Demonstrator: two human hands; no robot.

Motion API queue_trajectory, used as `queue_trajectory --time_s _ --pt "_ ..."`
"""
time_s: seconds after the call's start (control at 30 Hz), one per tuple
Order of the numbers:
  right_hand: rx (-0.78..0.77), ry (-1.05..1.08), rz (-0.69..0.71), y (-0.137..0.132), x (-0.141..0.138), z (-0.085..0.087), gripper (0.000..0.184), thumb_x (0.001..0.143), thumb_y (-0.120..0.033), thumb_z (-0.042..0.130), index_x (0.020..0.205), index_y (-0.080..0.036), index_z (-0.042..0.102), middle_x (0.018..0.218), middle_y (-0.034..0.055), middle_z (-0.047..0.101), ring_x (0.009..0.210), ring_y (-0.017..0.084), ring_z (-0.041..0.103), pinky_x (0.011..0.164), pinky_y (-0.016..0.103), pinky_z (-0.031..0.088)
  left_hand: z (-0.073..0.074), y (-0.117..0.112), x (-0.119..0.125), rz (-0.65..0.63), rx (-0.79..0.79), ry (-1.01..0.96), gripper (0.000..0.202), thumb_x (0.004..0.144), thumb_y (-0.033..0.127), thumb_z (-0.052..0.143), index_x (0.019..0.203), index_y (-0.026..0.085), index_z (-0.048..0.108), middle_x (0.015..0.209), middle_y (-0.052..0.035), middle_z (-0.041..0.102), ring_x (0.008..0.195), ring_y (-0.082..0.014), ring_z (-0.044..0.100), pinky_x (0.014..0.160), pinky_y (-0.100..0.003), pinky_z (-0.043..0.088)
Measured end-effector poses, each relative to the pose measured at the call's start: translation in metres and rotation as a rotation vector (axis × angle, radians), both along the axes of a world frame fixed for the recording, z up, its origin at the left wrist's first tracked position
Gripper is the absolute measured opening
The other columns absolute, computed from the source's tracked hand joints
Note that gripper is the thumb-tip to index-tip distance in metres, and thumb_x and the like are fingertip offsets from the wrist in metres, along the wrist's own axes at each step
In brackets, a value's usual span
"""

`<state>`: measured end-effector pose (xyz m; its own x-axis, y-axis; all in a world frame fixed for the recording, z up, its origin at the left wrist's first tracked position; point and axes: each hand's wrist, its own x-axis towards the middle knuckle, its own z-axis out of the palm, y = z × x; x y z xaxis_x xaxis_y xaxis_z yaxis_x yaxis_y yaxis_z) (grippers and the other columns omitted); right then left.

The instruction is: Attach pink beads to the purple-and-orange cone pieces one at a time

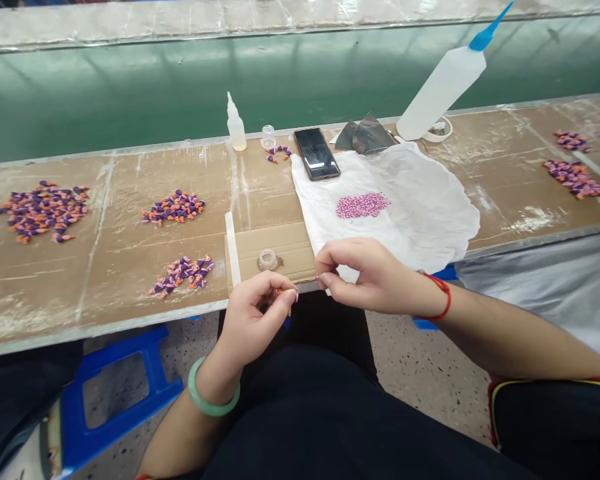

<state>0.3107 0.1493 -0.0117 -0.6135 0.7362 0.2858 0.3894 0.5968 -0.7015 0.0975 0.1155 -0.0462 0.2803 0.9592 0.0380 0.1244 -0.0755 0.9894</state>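
Observation:
My left hand (257, 317) is closed in a pinch near the table's front edge, on a small orange and pink piece (280, 291) mostly hidden by the fingers. To its right, my right hand (367, 277) also pinches, thumb against forefinger; a tiny speck shows at the tips, too small to name. The two hands are apart. Just beyond the left hand, a small clear round pot (267, 259) stands on a cardboard sheet (293, 238). Past the right hand, tiny pink patterned pieces (363, 205) lie heaped on a white cloth (430, 193).
Purple and orange pieces lie in piles at left (45, 210) and centre left (175, 207). Along the back stand a small dropper bottle (237, 129), a phone (317, 154) and a large leaning bottle (443, 90) beside a tape roll (439, 129). A blue stool (75, 407) is below.

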Motion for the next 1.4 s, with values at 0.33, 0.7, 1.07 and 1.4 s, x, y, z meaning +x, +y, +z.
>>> queue_trajectory --time_s 0.33,0.7,1.07,1.4 --pt "0.064 -0.618 0.187 0.077 -0.056 -0.01 0.016 0.071 -0.013 0.054 0.063 -0.021 0.043 0.055 -0.0035 0.046 0.053 0.011 0.036 0.056 0.025 0.029 -0.033 -0.003 -0.031 0.106 -0.231 -0.06 0.012 0.079 0.026 0.07 0.073 0.016 0.065 0.054 0.0013 0.062 0.049 -0.0099 0.054 0.05 -0.021 0.042" --pt "0.147 -1.033 0.28 0.079 -0.082 0.008 0.02 0.084 -0.017 0.053 0.064 -0.019 0.052 0.055 -0.0011 0.045 0.053 0.013 0.026 0.054 0.029 0.023 -0.038 0.004 -0.038 0.078 -0.205 -0.086 0.012 0.081 0.026 0.067 0.075 0.016 0.066 0.055 0.0013 0.063 0.048 -0.0092 0.055 0.049 -0.019 0.043" --pt "0.047 -0.81 0.223 0.08 -0.071 0.007 0.02 0.077 -0.015 0.056 0.061 -0.02 0.045 0.053 -0.0032 0.046 0.051 0.011 0.033 0.053 0.028 0.026 -0.038 0.004 -0.036 0.166 -0.287 -0.324 0.011 0.076 0.022 0.077 0.076 0.015 0.069 0.057 0.0011 0.068 0.048 -0.0081 0.06 0.046 -0.015 0.048" --pt "-0.842 0.097 0.099 0.027 -0.056 0.013 0.013 0.085 -0.025 0.062 0.078 -0.019 0.053 0.074 -0.0009 0.064 0.071 0.011 0.062 0.068 0.025 0.052 -0.009 -0.004 -0.024 0.178 -0.225 -0.736 0.012 0.078 0.025 0.086 0.082 0.021 0.076 0.071 0.0017 0.08 0.056 -0.0087 0.074 0.055 -0.011 0.06"
